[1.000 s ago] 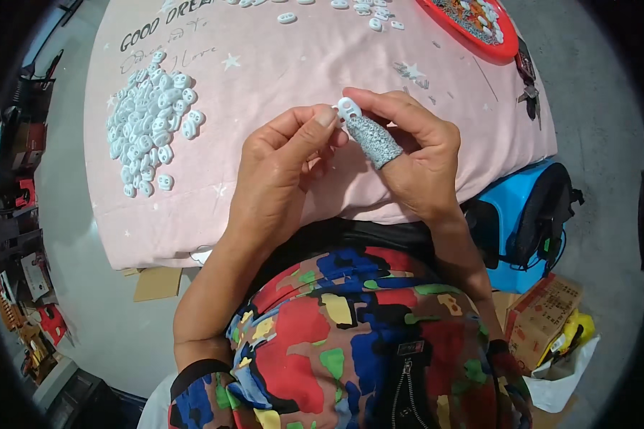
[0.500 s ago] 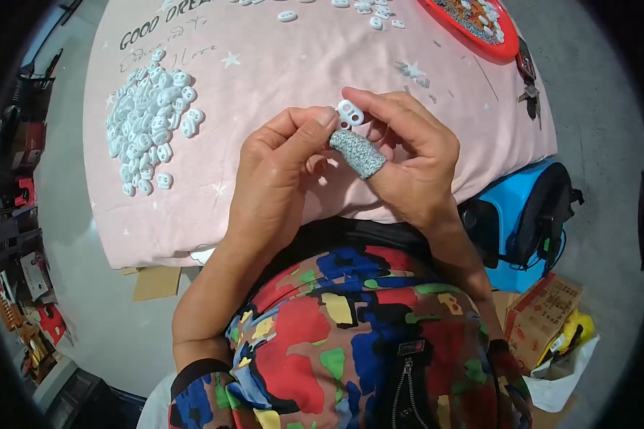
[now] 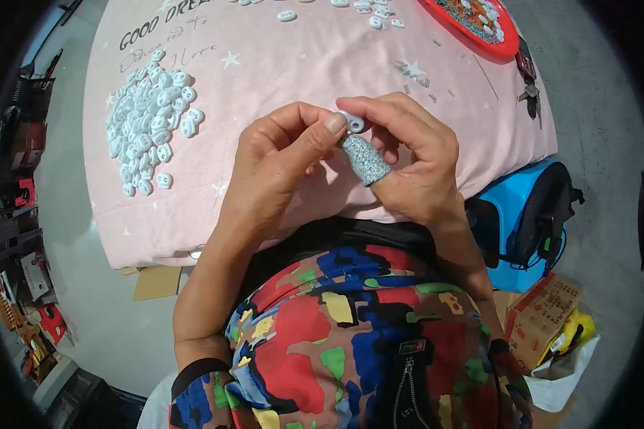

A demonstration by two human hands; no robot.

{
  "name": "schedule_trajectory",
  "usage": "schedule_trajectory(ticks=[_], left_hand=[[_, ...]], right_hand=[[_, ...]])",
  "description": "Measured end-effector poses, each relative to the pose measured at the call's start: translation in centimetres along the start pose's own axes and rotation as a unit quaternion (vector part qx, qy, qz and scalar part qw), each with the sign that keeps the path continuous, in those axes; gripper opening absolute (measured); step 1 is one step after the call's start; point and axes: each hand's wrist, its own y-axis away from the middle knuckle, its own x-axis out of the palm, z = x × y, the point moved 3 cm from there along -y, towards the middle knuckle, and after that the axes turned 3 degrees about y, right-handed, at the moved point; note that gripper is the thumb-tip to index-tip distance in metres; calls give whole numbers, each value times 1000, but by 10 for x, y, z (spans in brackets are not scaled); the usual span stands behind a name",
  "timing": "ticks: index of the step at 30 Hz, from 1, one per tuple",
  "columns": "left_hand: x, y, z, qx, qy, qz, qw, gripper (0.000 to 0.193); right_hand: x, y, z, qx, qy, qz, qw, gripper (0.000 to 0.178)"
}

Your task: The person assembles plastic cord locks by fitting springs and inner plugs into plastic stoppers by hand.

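A small white oval plastic piece with two holes (image 3: 355,124) is pinched between my hands above the pink cloth. The thumb and forefinger of my left hand (image 3: 268,164) press on its left side and cover part of it. From the right, the forefinger of my right hand (image 3: 422,161) curls over its top edge. A grey knitted finger cover (image 3: 367,161) sleeves my right thumb, its tip just below the piece. To the left lies a heap of similar white pieces (image 3: 143,121).
Thin metal pins (image 3: 416,75) lie scattered beyond my right hand. A red basin (image 3: 495,53) with mixed small parts stands at the far right, beside keys (image 3: 530,94). More white pieces (image 3: 365,8) lie at the far edge. A blue bag (image 3: 511,207) and carton (image 3: 544,311) are lower right.
My left thumb has moved right and now covers more of the white piece. The piece has turned and sits slightly lower, and my right thumb has shifted right.
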Motion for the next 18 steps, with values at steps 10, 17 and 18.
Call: schedule_trajectory(ticks=[10,17,18], left_hand=[[7,5,-9,62,-80,-8,995,18],[8,-1,-3,125,-80,-41,988,15],[8,-2,-3,123,-79,-35,989,15]], right_hand=[[2,2,-10,119,-104,13,987,33],[0,-1,-10,178,-92,42,979,30],[0,-1,-12,178,-92,41,979,30]])
